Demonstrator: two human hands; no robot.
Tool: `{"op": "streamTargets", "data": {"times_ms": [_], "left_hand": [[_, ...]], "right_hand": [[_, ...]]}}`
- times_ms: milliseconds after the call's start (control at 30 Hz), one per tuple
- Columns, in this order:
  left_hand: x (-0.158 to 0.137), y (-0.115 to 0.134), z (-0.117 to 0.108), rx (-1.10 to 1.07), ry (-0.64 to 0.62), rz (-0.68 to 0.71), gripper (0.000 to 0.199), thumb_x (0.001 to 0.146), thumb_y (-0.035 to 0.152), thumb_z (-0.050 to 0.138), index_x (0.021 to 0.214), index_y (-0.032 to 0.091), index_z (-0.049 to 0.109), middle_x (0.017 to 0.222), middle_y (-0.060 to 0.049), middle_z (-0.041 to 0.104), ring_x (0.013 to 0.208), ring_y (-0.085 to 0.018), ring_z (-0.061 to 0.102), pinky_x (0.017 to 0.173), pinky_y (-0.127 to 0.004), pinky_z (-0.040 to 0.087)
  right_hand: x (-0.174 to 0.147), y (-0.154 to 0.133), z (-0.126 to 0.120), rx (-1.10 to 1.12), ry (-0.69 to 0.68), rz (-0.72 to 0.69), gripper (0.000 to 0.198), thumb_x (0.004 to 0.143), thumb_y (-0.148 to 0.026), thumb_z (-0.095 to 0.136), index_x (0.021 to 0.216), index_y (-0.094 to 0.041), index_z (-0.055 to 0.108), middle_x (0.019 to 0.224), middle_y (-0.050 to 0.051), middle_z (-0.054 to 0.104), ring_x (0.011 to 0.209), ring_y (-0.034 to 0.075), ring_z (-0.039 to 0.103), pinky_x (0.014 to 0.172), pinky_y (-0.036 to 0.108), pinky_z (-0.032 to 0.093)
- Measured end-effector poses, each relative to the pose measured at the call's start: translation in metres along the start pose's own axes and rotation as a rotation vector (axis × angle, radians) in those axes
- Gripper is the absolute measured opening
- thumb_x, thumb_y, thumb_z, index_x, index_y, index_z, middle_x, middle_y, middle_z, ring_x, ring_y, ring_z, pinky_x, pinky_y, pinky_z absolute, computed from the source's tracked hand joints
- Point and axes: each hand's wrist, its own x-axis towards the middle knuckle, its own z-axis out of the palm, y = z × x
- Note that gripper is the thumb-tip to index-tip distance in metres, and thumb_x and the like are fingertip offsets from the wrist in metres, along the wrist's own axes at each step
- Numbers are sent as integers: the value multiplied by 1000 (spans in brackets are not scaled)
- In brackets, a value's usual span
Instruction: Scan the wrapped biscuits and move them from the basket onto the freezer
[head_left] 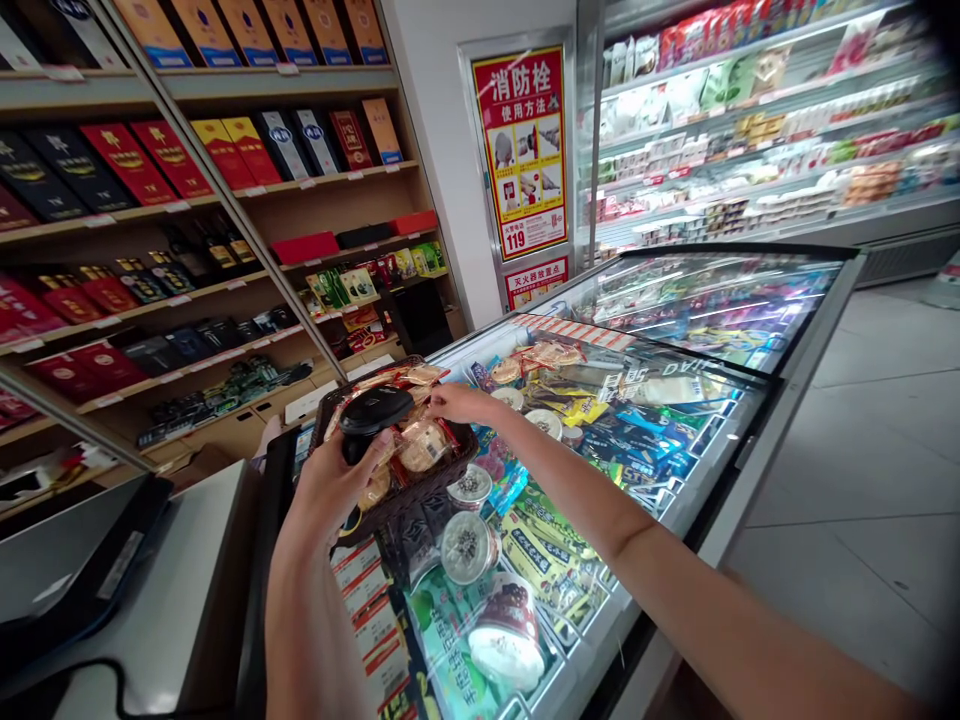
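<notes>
My left hand is wrapped round a black handheld barcode scanner, its head over a dark woven basket. Inside the basket lie several round, tan baked snacks in clear wrappers with red edges. My right hand reaches to the basket's right side, fingers pinched at the wrapper of a packaged round snack. The fingertips partly cover that wrapper, and the scanner hides some of the packs. The basket rests on the glass top of a chest freezer.
Ice cream tubs and colourful packs show through the freezer glass. At lower left, a dark-edged monitor is by a white counter. Shelves of boxed bottles line the left wall. A refrigerated display stands behind, tiled floor at right.
</notes>
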Motion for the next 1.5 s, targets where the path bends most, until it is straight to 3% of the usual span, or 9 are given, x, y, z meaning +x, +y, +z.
{"op": "streamTargets", "data": {"times_ms": [133, 300, 500, 667, 1067, 1167, 1267, 1400, 1500], "left_hand": [[0, 1, 0, 42, -11, 10, 64, 71, 75, 58, 96, 17, 69, 64, -4, 67, 63, -25, 65, 52, -28, 42], [-5, 10, 3, -15, -54, 47, 55, 68, 70, 65, 87, 18, 70, 57, -1, 63, 57, -21, 60, 50, -27, 39], [-9, 21, 15, -133, -165, 25, 53, 68, 70, 66, 78, 18, 63, 57, 0, 60, 52, -18, 58, 51, -26, 41], [-9, 25, 23, -145, -210, 157, 46, 72, 64, 65, 78, 19, 64, 59, 1, 59, 52, -16, 56, 50, -26, 41], [-11, 32, 31, -53, -234, 193, 46, 74, 66, 62, 80, 20, 64, 59, 1, 61, 52, -19, 59, 54, -28, 42], [-10, 30, 29, -96, -207, 183, 46, 72, 66, 64, 77, 21, 63, 58, 1, 59, 53, -19, 57, 53, -28, 41], [-11, 29, 27, -122, -198, 160, 47, 71, 68, 64, 75, 21, 60, 57, 1, 58, 52, -18, 55, 52, -27, 40], [-10, 27, 23, -88, -207, 158, 48, 73, 69, 61, 71, 21, 56, 55, 3, 55, 52, -16, 52, 50, -25, 36], [-7, 22, 17, -78, -178, 104, 50, 70, 71, 63, 72, 21, 58, 54, 2, 57, 51, -16, 53, 48, -25, 35]], "right_hand": [[4, 12, -8, 165, 129, 91, 22, 95, -36, 49, 87, -19, 61, 72, 0, 59, 65, 13, 52, 58, 21, 35], [17, 47, -22, 51, 384, 291, 18, 96, -32, 48, 93, -18, 60, 82, 5, 65, 71, 16, 57, 62, 22, 37], [20, 74, -34, 23, 406, 341, 18, 95, -32, 50, 89, -18, 61, 81, 6, 66, 73, 18, 59, 63, 24, 38], [17, 65, -34, 63, 393, 303, 19, 93, -33, 50, 83, -19, 57, 74, 4, 63, 67, 16, 56, 59, 24, 36], [21, 65, -29, 229, 384, 280, 22, 91, -32, 51, 73, -19, 50, 64, 1, 55, 56, 13, 51, 51, 21, 34], [22, 70, -30, 258, 422, 314, 17, 91, -33, 52, 81, -19, 54, 69, 1, 56, 60, 13, 53, 52, 21, 36], [20, 80, -35, 272, 495, 353, 20, 90, -24, 49, 108, -19, 54, 75, 0, 59, 61, 14, 55, 54, 21, 40], [15, 96, -49, 57, 542, 329, 24, 89, -12, 45, 108, -19, 58, 89, 6, 65, 80, 19, 63, 70, 26, 47], [10, 105, -58, -100, 504, 423, 26, 87, -6, 47, 108, -12, 60, 108, 16, 66, 104, 26, 62, 85, 30, 46]]}}
